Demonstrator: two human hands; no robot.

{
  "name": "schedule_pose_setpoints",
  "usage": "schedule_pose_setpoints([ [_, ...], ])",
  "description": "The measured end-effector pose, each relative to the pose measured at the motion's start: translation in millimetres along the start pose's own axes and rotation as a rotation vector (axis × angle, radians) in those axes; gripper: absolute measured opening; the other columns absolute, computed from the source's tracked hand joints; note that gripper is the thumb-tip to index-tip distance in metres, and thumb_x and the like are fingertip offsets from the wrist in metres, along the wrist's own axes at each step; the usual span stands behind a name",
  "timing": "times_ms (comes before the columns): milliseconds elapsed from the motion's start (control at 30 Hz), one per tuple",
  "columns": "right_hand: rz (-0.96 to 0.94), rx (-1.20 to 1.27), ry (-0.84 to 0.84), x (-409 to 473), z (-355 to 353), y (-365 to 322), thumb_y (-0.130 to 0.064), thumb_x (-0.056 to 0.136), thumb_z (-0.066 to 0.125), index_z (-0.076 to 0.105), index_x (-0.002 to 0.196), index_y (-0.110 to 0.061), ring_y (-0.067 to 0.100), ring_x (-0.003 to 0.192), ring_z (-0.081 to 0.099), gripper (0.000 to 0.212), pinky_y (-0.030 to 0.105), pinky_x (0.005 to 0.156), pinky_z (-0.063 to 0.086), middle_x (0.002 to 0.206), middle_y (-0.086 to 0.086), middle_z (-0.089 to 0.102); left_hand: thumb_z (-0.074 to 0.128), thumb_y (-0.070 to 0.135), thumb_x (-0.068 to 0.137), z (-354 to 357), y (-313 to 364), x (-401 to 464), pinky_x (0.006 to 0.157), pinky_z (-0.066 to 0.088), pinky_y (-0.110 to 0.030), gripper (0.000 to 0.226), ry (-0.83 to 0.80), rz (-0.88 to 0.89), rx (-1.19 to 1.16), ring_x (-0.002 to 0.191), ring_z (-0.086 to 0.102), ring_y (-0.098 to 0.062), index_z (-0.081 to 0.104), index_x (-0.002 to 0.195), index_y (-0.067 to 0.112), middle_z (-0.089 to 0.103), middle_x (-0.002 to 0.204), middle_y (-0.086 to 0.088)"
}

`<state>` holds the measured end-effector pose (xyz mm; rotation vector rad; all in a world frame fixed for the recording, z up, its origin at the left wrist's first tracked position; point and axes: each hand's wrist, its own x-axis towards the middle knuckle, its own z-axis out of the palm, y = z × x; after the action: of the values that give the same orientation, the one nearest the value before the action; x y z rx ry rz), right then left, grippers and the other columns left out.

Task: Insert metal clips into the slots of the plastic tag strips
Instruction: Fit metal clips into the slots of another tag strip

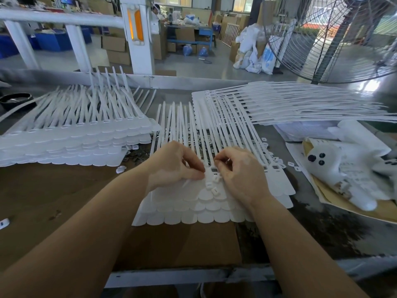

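A stack of white plastic tag strips [189, 209] lies in front of me on the bench, tails pointing away. My left hand [171, 164] rests on the top strip with curled fingers, its thumb pressing the strip down beside an open slot [214, 169]. My right hand [240, 168] hovers just right of that slot, fingertips pinched together on something small that I cannot make out. A few small white caps [212, 183] lie loose on the strip between my hands. Dark metal clips [137, 155] are scattered on the bench under the tails.
A tall pile of tag strips [71, 134] sits at the left, another fanned pile [290, 102] at the back right. White gloves and paper [348, 164] lie at the right. A large fan [335, 37] stands back right. A dark tape roll [16, 100] is far left.
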<state>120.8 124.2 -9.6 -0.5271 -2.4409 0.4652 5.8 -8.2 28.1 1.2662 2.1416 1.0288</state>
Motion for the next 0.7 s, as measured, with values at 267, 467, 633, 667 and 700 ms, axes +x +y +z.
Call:
schedule_pose_setpoints([
  [267,0.005,0.012,-0.001,0,0,0,-0.020,0.087,0.061,0.065,0.086,-0.019,0.006,0.084,0.045,0.005,0.021,0.076,0.032,0.087,-0.008,0.062,0.075,0.013,0.077,2,2,-3,0.061,0.040,-0.006,0.006,0.018,0.028,0.049,0.062,0.053,0.004,0.070,0.078,0.016,0.066,0.078,0.006],
  [467,0.006,0.016,-0.002,-1,-1,-1,-0.020,0.087,0.060,0.066,0.085,-0.019,0.005,0.082,0.045,0.006,0.018,0.073,0.029,0.085,-0.010,0.061,0.072,0.007,0.079,3,2,0,0.076,0.051,-0.022,0.008,0.181,-0.017,-0.088,0.082,0.066,-0.018,0.069,0.084,0.013,0.071,0.085,-0.007],
  [633,0.004,0.009,-0.010,-1,-1,-1,-0.021,0.088,0.060,0.065,0.086,-0.020,0.006,0.083,0.045,0.006,0.020,0.075,0.031,0.084,-0.010,0.059,0.071,0.010,0.081,3,2,6,0.062,0.046,-0.007,0.006,0.148,-0.059,-0.068,0.074,0.063,-0.009,0.073,0.085,0.013,0.071,0.082,-0.003],
  [667,0.005,0.009,-0.013,-1,-1,-2,-0.021,0.088,0.060,0.065,0.086,-0.020,0.006,0.083,0.045,0.006,0.020,0.076,0.032,0.085,-0.010,0.059,0.071,0.011,0.081,3,2,7,0.060,0.045,-0.006,0.005,0.137,-0.066,-0.063,0.071,0.062,-0.007,0.073,0.084,0.015,0.071,0.081,-0.001],
  [700,0.005,0.007,-0.014,0,-1,-2,-0.021,0.088,0.060,0.065,0.086,-0.020,0.006,0.083,0.045,0.006,0.021,0.076,0.032,0.085,-0.010,0.059,0.071,0.013,0.081,3,3,9,0.058,0.044,-0.007,0.004,0.128,-0.076,-0.061,0.068,0.060,-0.005,0.073,0.083,0.016,0.071,0.079,0.000],
])
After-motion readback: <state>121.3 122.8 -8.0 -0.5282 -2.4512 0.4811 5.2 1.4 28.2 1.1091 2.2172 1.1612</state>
